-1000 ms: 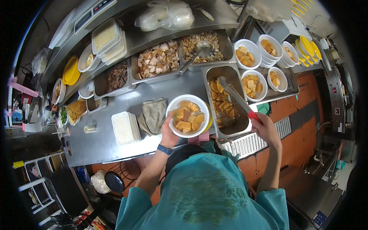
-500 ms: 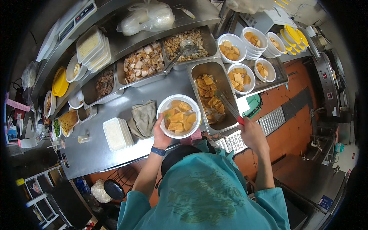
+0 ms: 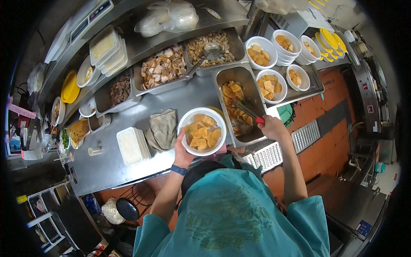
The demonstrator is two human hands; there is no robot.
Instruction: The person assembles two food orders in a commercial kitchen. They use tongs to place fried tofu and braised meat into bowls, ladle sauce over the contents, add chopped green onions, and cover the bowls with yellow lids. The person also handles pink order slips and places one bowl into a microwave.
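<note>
"What is the left hand (image 3: 183, 153) holding?"
"It's clasping the white bowl (image 3: 186, 118), fingers partly curled, just left of the metal pan (image 3: 249, 85)."
"And the right hand (image 3: 274, 127)?"
"It's gripping, closed, the red-handled utensil (image 3: 259, 120) reaching into that pan."

The view comes from the left one of two wide fisheye cameras worn side by side on the person's head, facing steeply down over the teal short-sleeved shirt (image 3: 227, 214) and the bare forearms (image 3: 168, 195) to the shiny stainless-steel counter (image 3: 102, 171). It sits close enough for the round white plastic bowl (image 3: 201, 110) to show near the middle, yet spans from the grey metal shelf (image 3: 231, 15) above to the orange-red tiled floor (image 3: 329, 158) at right, straight edges curving toward a dark rim.
</note>
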